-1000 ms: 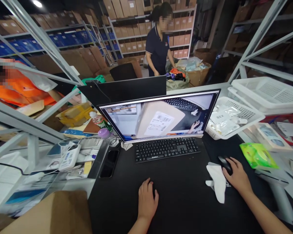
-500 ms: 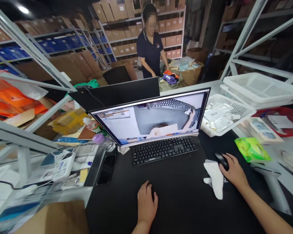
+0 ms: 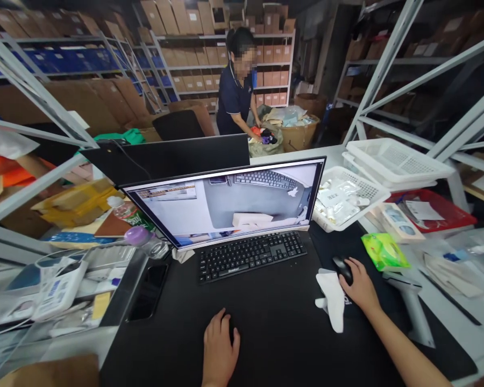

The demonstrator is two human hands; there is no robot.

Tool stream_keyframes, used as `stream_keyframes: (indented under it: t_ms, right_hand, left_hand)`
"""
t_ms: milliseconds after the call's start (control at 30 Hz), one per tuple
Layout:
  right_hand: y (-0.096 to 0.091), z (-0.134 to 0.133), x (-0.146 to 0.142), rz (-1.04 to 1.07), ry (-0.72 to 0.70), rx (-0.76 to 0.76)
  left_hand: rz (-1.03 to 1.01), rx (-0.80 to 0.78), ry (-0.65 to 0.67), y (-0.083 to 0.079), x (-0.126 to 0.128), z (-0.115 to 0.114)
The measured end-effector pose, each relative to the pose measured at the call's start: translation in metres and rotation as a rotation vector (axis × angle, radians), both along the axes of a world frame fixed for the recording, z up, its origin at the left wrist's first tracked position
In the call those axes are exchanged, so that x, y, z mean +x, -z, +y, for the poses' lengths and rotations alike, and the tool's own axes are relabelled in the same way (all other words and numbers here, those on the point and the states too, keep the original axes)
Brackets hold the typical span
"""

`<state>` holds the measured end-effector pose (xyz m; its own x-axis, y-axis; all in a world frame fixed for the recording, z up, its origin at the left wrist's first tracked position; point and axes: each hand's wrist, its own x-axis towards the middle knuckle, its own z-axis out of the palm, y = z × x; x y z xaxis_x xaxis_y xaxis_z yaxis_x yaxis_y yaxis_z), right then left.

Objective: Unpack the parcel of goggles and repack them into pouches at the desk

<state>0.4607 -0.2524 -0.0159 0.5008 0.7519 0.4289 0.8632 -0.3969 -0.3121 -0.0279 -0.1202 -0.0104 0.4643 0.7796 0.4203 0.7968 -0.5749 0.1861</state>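
My right hand (image 3: 360,285) rests over a black computer mouse (image 3: 342,270), its fingers curled on it. Just left of the mouse, a crumpled white tissue-like piece (image 3: 333,301) lies on the dark mat. My left hand (image 3: 220,344) lies palm down on the black desk mat (image 3: 274,322), thumb apart from the fingers, holding nothing. Beyond it a black keyboard (image 3: 252,257) sits below a lit monitor (image 3: 226,204). On the screen is a camera picture of a desk with a keyboard.
A phone (image 3: 148,292) and purple-capped bottle (image 3: 145,242) are left. Right are a white basket of packets (image 3: 349,199), a green pack (image 3: 385,251) and a handheld scanner (image 3: 413,309). Beyond the monitor, a person in a dark shirt (image 3: 236,102) bends over a sack.
My view has shifted, moving the desk leftward and slightly lower in the picture. The person across has bent further over the sack. Both my hands stay at their places on the desk.
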Motion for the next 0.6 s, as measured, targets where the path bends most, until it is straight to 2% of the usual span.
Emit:
stream_keyframes:
  t_ms: [600]
  right_hand:
    - [-0.001,-0.0001,0.0008,0.019,-0.003,0.013]
  left_hand:
    - [0.001,0.017,0.008,-0.001,0.0012,0.0001]
